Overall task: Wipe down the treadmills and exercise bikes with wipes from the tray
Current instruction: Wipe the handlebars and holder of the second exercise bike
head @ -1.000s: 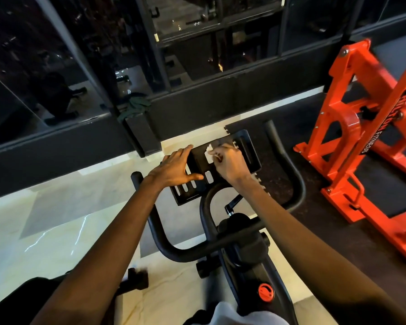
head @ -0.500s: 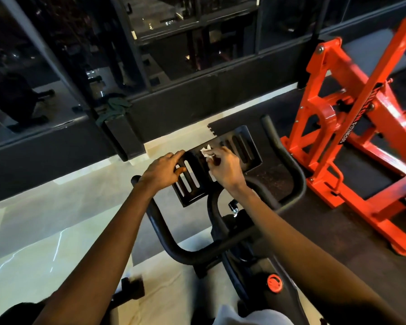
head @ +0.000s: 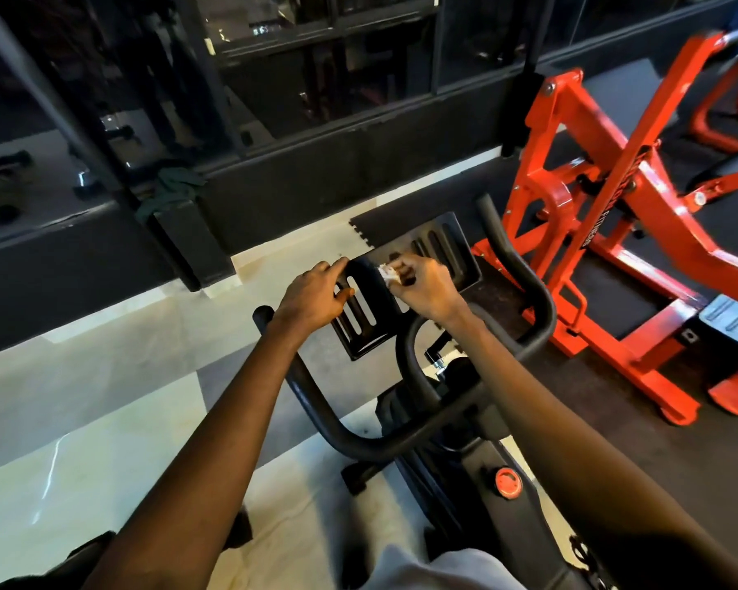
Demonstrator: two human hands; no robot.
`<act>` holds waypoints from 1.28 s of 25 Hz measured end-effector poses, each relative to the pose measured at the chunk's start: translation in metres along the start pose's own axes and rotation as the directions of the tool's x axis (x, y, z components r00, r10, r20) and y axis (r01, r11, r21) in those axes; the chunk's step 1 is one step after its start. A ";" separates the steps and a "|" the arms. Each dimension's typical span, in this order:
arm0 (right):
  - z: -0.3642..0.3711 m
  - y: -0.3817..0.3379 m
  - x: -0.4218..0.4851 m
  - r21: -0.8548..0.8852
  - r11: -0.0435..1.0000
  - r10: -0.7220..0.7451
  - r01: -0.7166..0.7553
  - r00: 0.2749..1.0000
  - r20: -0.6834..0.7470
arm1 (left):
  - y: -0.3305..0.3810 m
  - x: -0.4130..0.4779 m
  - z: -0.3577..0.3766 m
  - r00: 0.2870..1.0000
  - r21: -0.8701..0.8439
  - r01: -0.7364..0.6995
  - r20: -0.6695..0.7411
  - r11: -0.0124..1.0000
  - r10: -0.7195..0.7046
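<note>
A black exercise bike (head: 456, 423) stands in front of me, with curved handlebars (head: 529, 291) and a slotted black holder plate (head: 444, 244) at the front. My right hand (head: 427, 287) pinches a small crumpled white wipe (head: 387, 272) against the plate's middle. My left hand (head: 314, 293) grips the plate's left edge, fingers curled over it. A red knob (head: 508, 482) sits lower on the frame. The tray is not in view.
An orange-red steel machine frame (head: 606, 223) stands close on the right on black rubber matting. A dark glass wall with a low black ledge (head: 316, 163) runs across ahead. Pale marble floor (head: 82, 419) lies to the left. A green cloth (head: 171, 187) lies on the ledge.
My right hand with the wipe has slid a little left along the plate. My left hand went from lying flat on the plate to gripping its left edge. My head has turned, shifting the view.
</note>
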State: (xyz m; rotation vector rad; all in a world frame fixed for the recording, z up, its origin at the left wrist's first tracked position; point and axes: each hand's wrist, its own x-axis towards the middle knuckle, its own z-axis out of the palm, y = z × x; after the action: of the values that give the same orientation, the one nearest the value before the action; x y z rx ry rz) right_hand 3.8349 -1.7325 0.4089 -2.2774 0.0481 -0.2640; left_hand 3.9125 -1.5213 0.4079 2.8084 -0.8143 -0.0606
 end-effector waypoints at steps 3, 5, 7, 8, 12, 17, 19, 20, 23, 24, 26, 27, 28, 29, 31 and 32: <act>0.004 -0.004 0.000 0.037 0.999 -0.004 0.006 0.999 -0.037 | -0.001 0.000 0.001 1.000 0.003 -0.022 -0.012 1.000 0.022; 0.011 -0.005 -0.003 0.012 1.000 -0.017 0.018 0.998 -0.068 | -0.002 0.000 0.002 1.000 0.010 -0.018 -0.014 1.000 0.018; 0.012 -0.003 -0.011 -0.022 0.998 0.049 -0.050 0.997 -0.055 | -0.004 0.001 0.003 1.000 0.009 -0.018 -0.006 1.000 0.018; 0.009 -0.001 -0.016 -0.052 0.995 0.088 -0.089 0.996 -0.022 | -0.004 0.001 0.003 1.000 0.008 -0.017 -0.002 1.000 0.017; -0.004 -0.004 -0.018 -0.190 0.971 0.173 -0.147 0.977 0.128 | -0.004 0.002 0.002 1.000 0.002 -0.021 0.012 1.000 0.021; -0.002 -0.012 -0.006 -0.089 0.984 0.154 -0.151 0.988 0.017 | -0.002 0.000 -0.001 0.999 -0.004 -0.036 0.004 0.999 0.036; 0.001 -0.006 -0.008 -0.180 0.973 0.167 -0.147 0.981 0.099 | -0.002 -0.001 -0.002 0.999 -0.007 -0.047 0.006 0.999 0.047; 0.001 -0.003 -0.008 -0.242 0.960 0.180 -0.143 0.974 0.139 | -0.003 -0.001 -0.002 0.999 -0.011 -0.049 0.007 0.999 0.049; -0.002 -0.004 -0.006 -0.280 0.947 0.198 -0.155 0.971 0.133 | -0.003 0.000 -0.003 0.999 -0.023 -0.040 0.008 0.999 0.040; -0.003 -0.008 -0.004 -0.219 0.965 0.166 -0.146 0.983 0.077 | -0.003 0.000 -0.002 0.999 -0.022 -0.039 0.010 0.999 0.039; -0.005 -0.019 0.002 -0.125 0.991 0.039 -0.055 0.991 -0.124 | -0.004 0.000 -0.001 0.999 -0.021 -0.043 0.004 0.999 0.043; -0.006 -0.023 0.006 -0.135 0.991 -0.034 0.005 0.976 -0.216 | -0.005 0.000 -0.001 0.999 -0.027 -0.045 -0.001 0.999 0.045; -0.007 -0.025 0.011 -0.178 0.983 -0.096 0.050 0.961 -0.258 | -0.006 0.001 -0.001 0.999 -0.035 -0.047 -0.004 0.998 0.047; -0.008 -0.023 0.016 -0.220 0.973 -0.127 0.070 0.957 -0.259 | -0.007 0.001 -0.001 0.999 -0.040 -0.049 -0.007 0.998 0.049; -0.007 -0.012 0.017 -0.269 0.962 -0.109 0.039 0.961 -0.253 | -0.006 0.001 -0.001 0.999 -0.041 -0.052 -0.005 0.998 0.052; -0.006 -0.006 0.013 -0.276 0.961 -0.089 0.014 0.961 -0.261 | -0.006 0.001 0.000 0.999 -0.040 -0.053 -0.005 0.998 0.053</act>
State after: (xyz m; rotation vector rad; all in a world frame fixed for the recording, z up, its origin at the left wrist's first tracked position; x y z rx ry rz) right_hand 3.8454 -1.7346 0.4198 -2.5019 0.1771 -0.6317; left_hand 3.9164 -1.5168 0.4070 2.7475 -0.8762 -0.0619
